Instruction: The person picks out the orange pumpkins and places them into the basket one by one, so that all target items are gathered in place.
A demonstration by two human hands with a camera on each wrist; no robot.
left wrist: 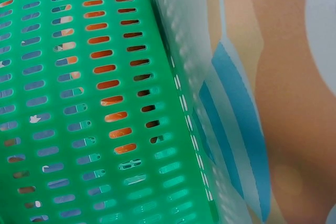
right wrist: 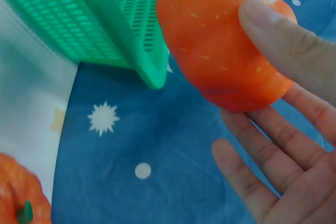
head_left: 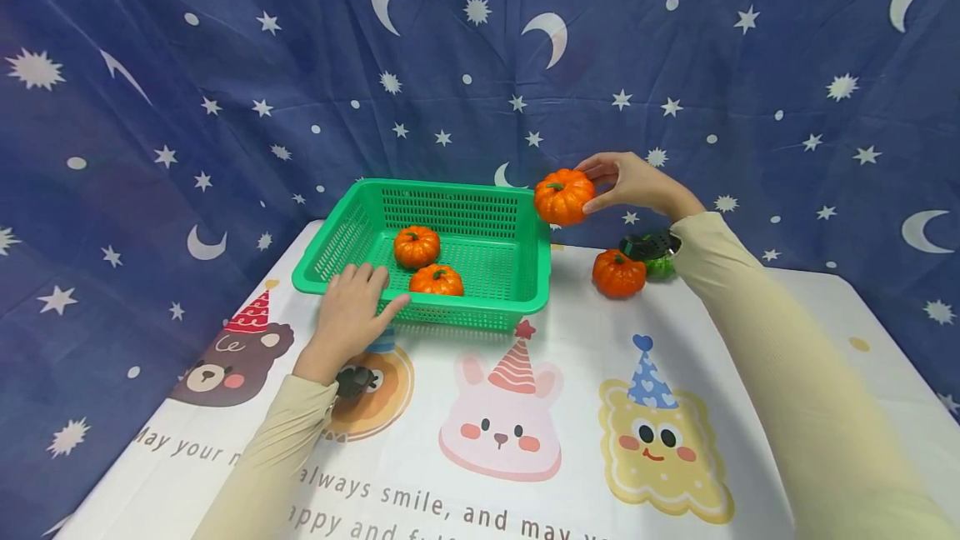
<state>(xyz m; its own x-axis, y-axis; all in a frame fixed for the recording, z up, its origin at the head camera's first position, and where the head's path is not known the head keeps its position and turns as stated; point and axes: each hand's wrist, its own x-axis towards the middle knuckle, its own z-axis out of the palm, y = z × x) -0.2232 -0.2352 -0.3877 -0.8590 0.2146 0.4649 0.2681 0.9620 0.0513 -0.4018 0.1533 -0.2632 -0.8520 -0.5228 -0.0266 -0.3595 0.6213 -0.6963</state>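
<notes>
My right hand (head_left: 626, 182) holds an orange pumpkin (head_left: 564, 197) up beside the basket's back right corner. In the right wrist view, the thumb (right wrist: 294, 45) presses one side of this pumpkin (right wrist: 226, 40), with fingertips at its lower edge. At the near left rim of the green plastic basket (head_left: 534, 305), my left hand (head_left: 351, 319) grips with fingers over the edge and thumb spread along it. Inside lie two more pumpkins, one toward the back (head_left: 417, 247) and another (head_left: 437, 280) by the front wall. The left wrist view shows the basket's slotted wall (left wrist: 79, 108), without the hand.
Right of the basket, another orange pumpkin (head_left: 618, 273) sits on the white printed tablecloth (head_left: 577, 332). Beside it is a green bumpy thing (head_left: 661, 267), partly hidden behind the right wrist's camera (head_left: 648, 246). A blue star-patterned curtain (head_left: 450, 65) hangs along the table's back edge.
</notes>
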